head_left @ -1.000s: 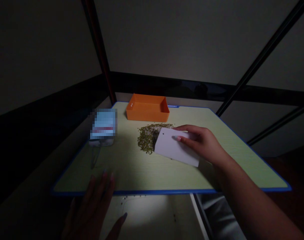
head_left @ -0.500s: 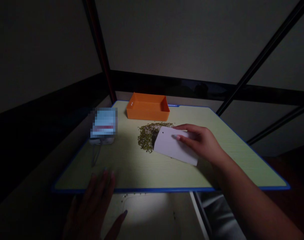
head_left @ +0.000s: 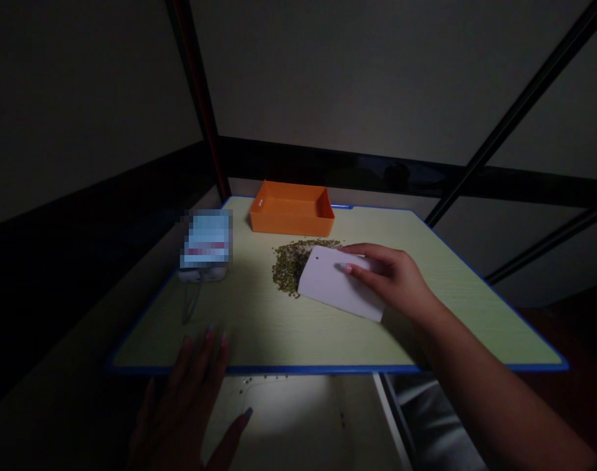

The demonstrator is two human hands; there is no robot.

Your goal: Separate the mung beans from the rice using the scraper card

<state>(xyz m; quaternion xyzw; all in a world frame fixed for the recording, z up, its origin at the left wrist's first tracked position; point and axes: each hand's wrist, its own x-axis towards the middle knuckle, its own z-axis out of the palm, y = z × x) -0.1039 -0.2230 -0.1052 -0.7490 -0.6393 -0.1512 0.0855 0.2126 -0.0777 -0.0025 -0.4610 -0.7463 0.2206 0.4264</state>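
My right hand grips a white flat scraper with a small hole near one corner, thumb on the near face and the other fingers behind. The scraper is tilted, its left end against a pile of small greenish grains on the table. Part of the pile is hidden behind it. My left hand lies at the table's front edge, dim, fingers stretched and apart, holding nothing.
An orange open box stands at the back of the pale table with blue edging. At left, a device with a blurred screen leans on a stand with a cord. Below the front edge, an open drawer holds a few scattered grains.
The scraper in my right hand has shifted slightly left along the grains. My left hand stays nearly in place, and the view has moved a little.
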